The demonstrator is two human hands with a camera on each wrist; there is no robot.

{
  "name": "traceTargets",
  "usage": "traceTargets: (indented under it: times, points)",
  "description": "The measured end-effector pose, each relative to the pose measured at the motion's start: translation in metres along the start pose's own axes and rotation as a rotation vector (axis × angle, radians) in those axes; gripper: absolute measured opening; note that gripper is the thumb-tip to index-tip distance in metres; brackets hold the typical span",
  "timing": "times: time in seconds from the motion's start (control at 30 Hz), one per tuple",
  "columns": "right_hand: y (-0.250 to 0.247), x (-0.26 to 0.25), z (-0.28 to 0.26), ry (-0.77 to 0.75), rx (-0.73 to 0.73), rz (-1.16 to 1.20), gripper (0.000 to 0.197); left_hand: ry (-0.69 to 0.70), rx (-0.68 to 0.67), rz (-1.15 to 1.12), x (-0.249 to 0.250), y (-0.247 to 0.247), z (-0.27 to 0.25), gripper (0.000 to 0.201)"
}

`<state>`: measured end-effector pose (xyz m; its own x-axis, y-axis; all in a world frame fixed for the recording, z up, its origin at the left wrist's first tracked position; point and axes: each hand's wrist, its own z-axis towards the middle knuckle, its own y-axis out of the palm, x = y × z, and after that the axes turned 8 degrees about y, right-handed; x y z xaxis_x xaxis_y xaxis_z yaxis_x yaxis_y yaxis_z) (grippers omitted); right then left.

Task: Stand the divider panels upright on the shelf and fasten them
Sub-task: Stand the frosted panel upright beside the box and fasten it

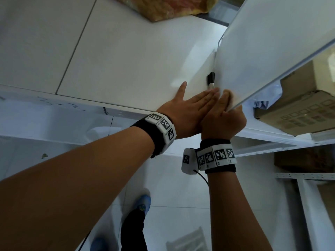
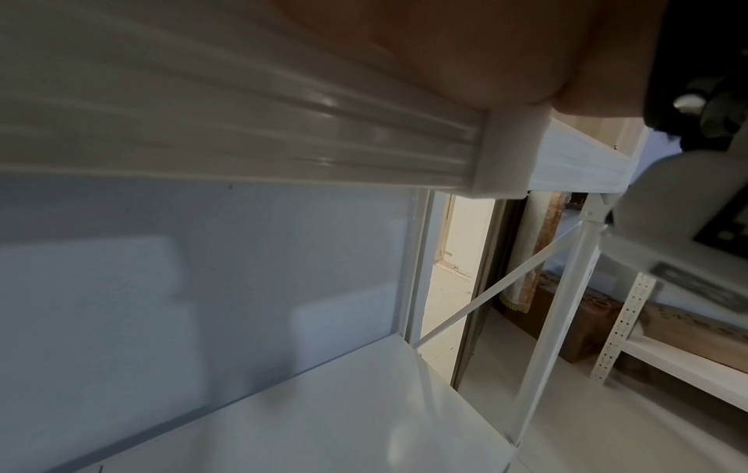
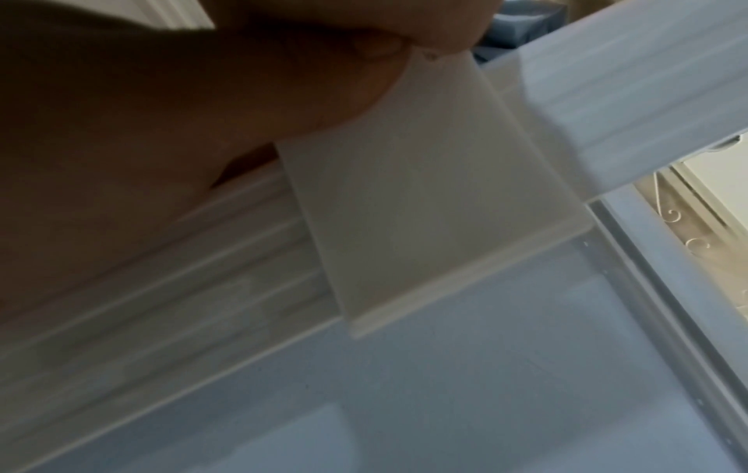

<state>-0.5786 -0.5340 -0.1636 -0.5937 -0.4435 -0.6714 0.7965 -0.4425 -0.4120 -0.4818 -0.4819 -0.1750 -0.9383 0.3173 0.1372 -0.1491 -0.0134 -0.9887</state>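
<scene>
A translucent white divider panel (image 1: 262,51) stands upright on the white shelf (image 1: 126,60), running back from its front edge. My left hand (image 1: 195,102) lies flat on the shelf, its straight fingers touching the foot of the panel. My right hand (image 1: 227,100) curls round the panel's lower front corner. In the right wrist view its fingers pinch the top of a white clip (image 3: 437,204) that wraps the shelf's ribbed front rail (image 3: 202,304). The same clip (image 2: 510,153) shows under my left palm. A black marker (image 1: 211,79) lies against the panel's base.
A cardboard box (image 1: 299,109) sits on the shelf right of the panel. A yellowish bag (image 1: 163,6) lies at the back. Below are a lower shelf (image 2: 323,400), a white upright post (image 2: 554,307) and my blue shoes (image 1: 143,203) on the tiled floor.
</scene>
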Motion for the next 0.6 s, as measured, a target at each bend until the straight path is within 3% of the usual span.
traceTargets:
  times: [0.17, 0.37, 0.5, 0.6]
  points:
    - [0.0002, 0.0020, 0.0006, 0.087, -0.007, 0.039, 0.042, -0.006, -0.017, -0.003, 0.0008, -0.0014, 0.0028, 0.082]
    - [0.0033, 0.0017, -0.0001, 0.080, -0.002, 0.030, 0.045, -0.010, -0.020, 0.002, -0.0004, -0.0039, 0.0033, 0.080]
    - [0.0005, 0.0065, -0.0034, 0.173, -0.009, 0.046, 0.050, -0.012, -0.042, -0.001, 0.0025, -0.0044, 0.0033, 0.080]
    - [-0.0010, 0.0077, -0.0050, 0.127, 0.010, 0.012, 0.047, -0.012, -0.048, -0.005, 0.0044, -0.0028, 0.0029, 0.079]
